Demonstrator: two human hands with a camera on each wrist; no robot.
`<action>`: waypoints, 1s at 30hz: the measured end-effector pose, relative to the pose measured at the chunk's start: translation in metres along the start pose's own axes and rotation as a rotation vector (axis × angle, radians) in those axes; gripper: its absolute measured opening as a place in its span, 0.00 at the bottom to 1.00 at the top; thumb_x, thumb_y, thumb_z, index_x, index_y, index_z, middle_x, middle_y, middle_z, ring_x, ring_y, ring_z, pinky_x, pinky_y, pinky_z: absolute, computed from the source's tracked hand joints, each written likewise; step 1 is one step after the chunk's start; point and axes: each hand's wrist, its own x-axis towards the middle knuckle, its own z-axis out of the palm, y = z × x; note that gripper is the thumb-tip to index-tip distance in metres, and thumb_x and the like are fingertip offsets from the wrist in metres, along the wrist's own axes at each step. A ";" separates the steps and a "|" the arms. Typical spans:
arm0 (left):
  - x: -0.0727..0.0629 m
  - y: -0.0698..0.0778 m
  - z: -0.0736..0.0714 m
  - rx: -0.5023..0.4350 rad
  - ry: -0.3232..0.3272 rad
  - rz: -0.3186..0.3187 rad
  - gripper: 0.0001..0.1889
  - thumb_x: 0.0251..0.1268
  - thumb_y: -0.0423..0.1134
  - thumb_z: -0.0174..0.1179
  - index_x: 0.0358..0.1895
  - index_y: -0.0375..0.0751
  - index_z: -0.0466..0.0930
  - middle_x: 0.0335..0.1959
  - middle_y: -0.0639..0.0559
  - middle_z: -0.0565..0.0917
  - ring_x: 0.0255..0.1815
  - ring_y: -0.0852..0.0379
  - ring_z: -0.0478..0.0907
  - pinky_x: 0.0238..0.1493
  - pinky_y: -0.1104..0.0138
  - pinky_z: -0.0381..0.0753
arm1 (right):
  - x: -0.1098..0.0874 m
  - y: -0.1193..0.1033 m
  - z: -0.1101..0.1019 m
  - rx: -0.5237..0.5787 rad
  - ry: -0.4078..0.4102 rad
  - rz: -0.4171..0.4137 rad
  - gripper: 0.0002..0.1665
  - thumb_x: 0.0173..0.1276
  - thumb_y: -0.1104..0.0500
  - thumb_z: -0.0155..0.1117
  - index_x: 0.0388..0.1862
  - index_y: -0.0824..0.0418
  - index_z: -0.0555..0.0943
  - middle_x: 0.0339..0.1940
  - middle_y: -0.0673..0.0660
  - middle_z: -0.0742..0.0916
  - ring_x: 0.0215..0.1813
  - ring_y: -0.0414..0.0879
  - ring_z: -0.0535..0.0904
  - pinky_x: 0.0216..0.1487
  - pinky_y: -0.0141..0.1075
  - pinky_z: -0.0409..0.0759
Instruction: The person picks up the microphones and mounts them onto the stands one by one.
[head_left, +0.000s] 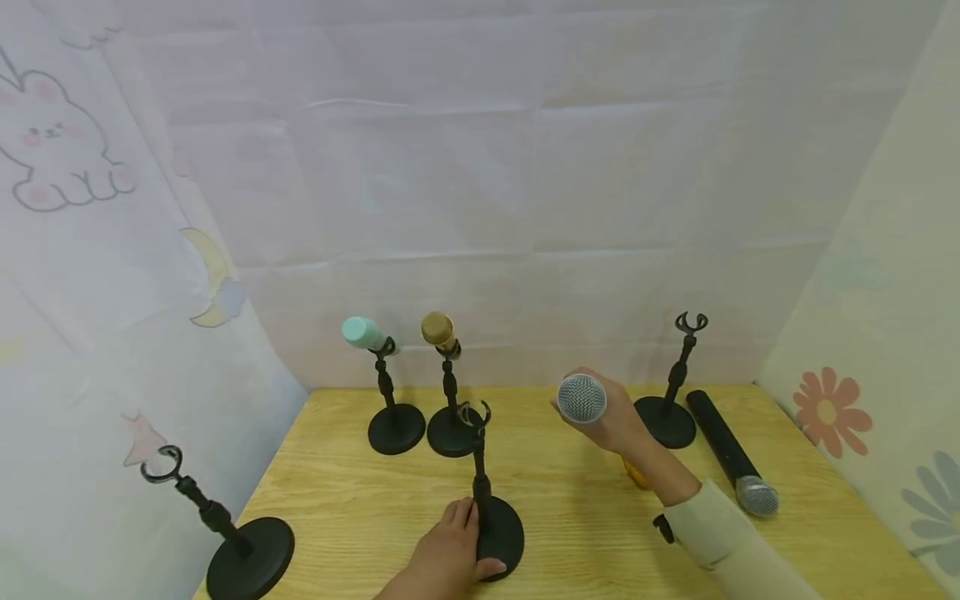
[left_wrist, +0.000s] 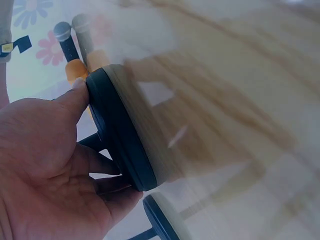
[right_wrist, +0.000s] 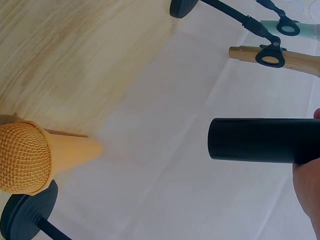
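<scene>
- A black stand (head_left: pixel 482 483) with a round base, at the front middle of the wooden table (head_left: pixel 337 500), was held by the left hand (head_left: pixel 448 546). The rim of the base was gripped between thumb and fingers; in the head view some fingertips were hidden by the pole.
- A black microphone with a silver mesh head (head_left: pixel 582 398) was held up above the table by the right hand (head_left: pixel 611 421), its head turned to the head camera, so its body was hidden. The fingers were closed round that body, though most were covered; in the right wrist view the hand was cut off by the frame edge.
- An orange microphone (right_wrist: pixel 30 157) was nearly covered by the right forearm in the head view; in the right wrist view its mesh head was partly cropped.
- At the back, a turquoise microphone (head_left: pixel 363 333) and a gold microphone (head_left: pixel 437 330) were each held in a stand's clip.
- A second black microphone (head_left: pixel 727 450) was laid on the table beside the right-hand stand (head_left: pixel 677 377), whose clip was unfilled.
- The base of the far-left stand (head_left: pixel 217 518) was slightly cropped by the lower edge.
</scene>
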 end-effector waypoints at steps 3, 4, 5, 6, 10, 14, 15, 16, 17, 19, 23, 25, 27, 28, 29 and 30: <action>0.002 0.006 -0.002 -0.004 -0.013 0.004 0.48 0.63 0.72 0.55 0.71 0.31 0.71 0.71 0.39 0.71 0.71 0.45 0.68 0.56 0.63 0.83 | 0.001 -0.005 -0.001 0.021 -0.023 0.070 0.16 0.59 0.65 0.77 0.42 0.57 0.79 0.34 0.45 0.84 0.37 0.38 0.82 0.38 0.39 0.85; 0.003 0.008 -0.003 0.000 -0.014 0.004 0.48 0.63 0.73 0.55 0.71 0.32 0.71 0.71 0.40 0.71 0.71 0.45 0.67 0.56 0.63 0.83 | 0.002 -0.006 -0.002 0.031 -0.029 0.092 0.16 0.60 0.64 0.77 0.42 0.57 0.79 0.34 0.45 0.84 0.37 0.38 0.82 0.38 0.38 0.85; 0.003 0.010 -0.004 0.010 -0.016 0.008 0.48 0.64 0.73 0.54 0.71 0.32 0.71 0.71 0.40 0.71 0.71 0.45 0.67 0.56 0.63 0.83 | 0.003 -0.008 -0.003 0.039 -0.034 0.110 0.16 0.60 0.64 0.77 0.42 0.57 0.79 0.34 0.45 0.84 0.37 0.38 0.81 0.38 0.38 0.84; 0.004 0.012 -0.004 0.016 -0.016 0.010 0.48 0.64 0.72 0.54 0.71 0.32 0.71 0.72 0.40 0.71 0.71 0.45 0.67 0.58 0.64 0.82 | 0.004 -0.010 -0.003 0.047 -0.038 0.122 0.15 0.60 0.64 0.77 0.42 0.57 0.79 0.34 0.45 0.84 0.37 0.38 0.81 0.39 0.37 0.84; 0.008 0.018 -0.005 0.046 -0.018 0.020 0.48 0.65 0.73 0.53 0.73 0.34 0.69 0.74 0.41 0.69 0.73 0.46 0.67 0.62 0.64 0.79 | 0.009 -0.015 -0.004 0.051 -0.041 0.125 0.16 0.60 0.64 0.76 0.42 0.57 0.79 0.34 0.46 0.84 0.36 0.38 0.81 0.38 0.37 0.84; 0.012 0.023 -0.004 0.049 -0.013 0.029 0.49 0.65 0.73 0.52 0.74 0.34 0.68 0.74 0.41 0.69 0.73 0.46 0.67 0.63 0.64 0.78 | 0.013 -0.019 -0.004 0.080 -0.054 0.129 0.15 0.61 0.65 0.76 0.42 0.59 0.79 0.34 0.46 0.83 0.36 0.37 0.81 0.37 0.36 0.83; 0.013 0.024 -0.004 0.051 -0.012 0.030 0.49 0.64 0.73 0.52 0.74 0.34 0.67 0.74 0.41 0.69 0.73 0.46 0.67 0.63 0.64 0.78 | 0.014 -0.020 -0.004 0.099 -0.062 0.147 0.15 0.61 0.64 0.76 0.42 0.59 0.79 0.34 0.45 0.83 0.36 0.36 0.80 0.37 0.35 0.83; 0.014 0.025 -0.003 0.056 -0.009 0.031 0.49 0.64 0.74 0.52 0.74 0.34 0.68 0.74 0.41 0.69 0.73 0.46 0.68 0.63 0.65 0.79 | 0.016 -0.021 -0.005 0.113 -0.071 0.163 0.15 0.62 0.63 0.76 0.42 0.59 0.79 0.35 0.45 0.83 0.36 0.36 0.80 0.37 0.35 0.83; 0.015 0.026 -0.003 0.062 -0.011 0.031 0.49 0.64 0.74 0.52 0.74 0.34 0.68 0.74 0.42 0.69 0.73 0.47 0.68 0.63 0.65 0.78 | 0.017 -0.022 -0.005 0.127 -0.075 0.176 0.15 0.62 0.62 0.76 0.43 0.60 0.79 0.35 0.45 0.83 0.36 0.36 0.80 0.38 0.35 0.83; 0.019 0.028 -0.002 0.067 -0.026 0.020 0.49 0.63 0.74 0.52 0.74 0.36 0.68 0.75 0.43 0.69 0.74 0.48 0.67 0.64 0.65 0.77 | 0.020 -0.025 -0.006 0.134 -0.087 0.188 0.13 0.63 0.60 0.76 0.42 0.57 0.80 0.35 0.44 0.83 0.36 0.36 0.80 0.38 0.35 0.83; 0.025 0.033 -0.002 0.070 -0.064 -0.007 0.50 0.62 0.75 0.51 0.75 0.38 0.67 0.76 0.45 0.67 0.75 0.50 0.65 0.67 0.65 0.75 | 0.027 -0.030 -0.005 0.181 -0.088 0.157 0.08 0.65 0.58 0.76 0.38 0.51 0.82 0.35 0.43 0.85 0.37 0.37 0.81 0.40 0.36 0.83; 0.027 0.034 -0.001 0.072 -0.070 -0.010 0.50 0.62 0.75 0.52 0.75 0.38 0.67 0.77 0.45 0.67 0.76 0.50 0.65 0.67 0.65 0.74 | 0.032 -0.033 -0.004 0.244 -0.087 0.142 0.07 0.65 0.60 0.76 0.35 0.52 0.83 0.34 0.44 0.86 0.37 0.38 0.82 0.41 0.36 0.83; 0.029 0.035 0.000 0.072 -0.069 -0.006 0.50 0.63 0.75 0.52 0.75 0.38 0.67 0.77 0.45 0.66 0.76 0.50 0.65 0.67 0.65 0.75 | 0.035 -0.036 -0.004 0.306 -0.084 0.135 0.07 0.64 0.63 0.75 0.33 0.54 0.84 0.32 0.45 0.86 0.36 0.39 0.82 0.42 0.35 0.83; 0.030 0.036 0.000 0.076 -0.067 -0.002 0.49 0.63 0.75 0.52 0.75 0.38 0.67 0.77 0.45 0.66 0.76 0.50 0.65 0.67 0.66 0.75 | 0.037 -0.038 -0.004 0.326 -0.084 0.130 0.08 0.64 0.64 0.75 0.32 0.55 0.83 0.31 0.45 0.85 0.35 0.38 0.81 0.41 0.34 0.82; 0.031 0.036 0.001 0.078 -0.065 0.004 0.49 0.63 0.75 0.52 0.75 0.38 0.67 0.77 0.45 0.67 0.76 0.50 0.65 0.67 0.65 0.75 | 0.038 -0.040 -0.005 0.368 -0.084 0.132 0.08 0.63 0.66 0.75 0.32 0.56 0.83 0.31 0.45 0.85 0.35 0.39 0.81 0.41 0.33 0.82; 0.031 0.037 0.001 0.080 -0.061 0.011 0.49 0.63 0.75 0.52 0.75 0.38 0.67 0.77 0.45 0.67 0.76 0.50 0.65 0.67 0.65 0.75 | 0.039 -0.042 -0.005 0.415 -0.085 0.136 0.09 0.63 0.67 0.74 0.31 0.57 0.82 0.30 0.45 0.85 0.34 0.39 0.81 0.42 0.33 0.81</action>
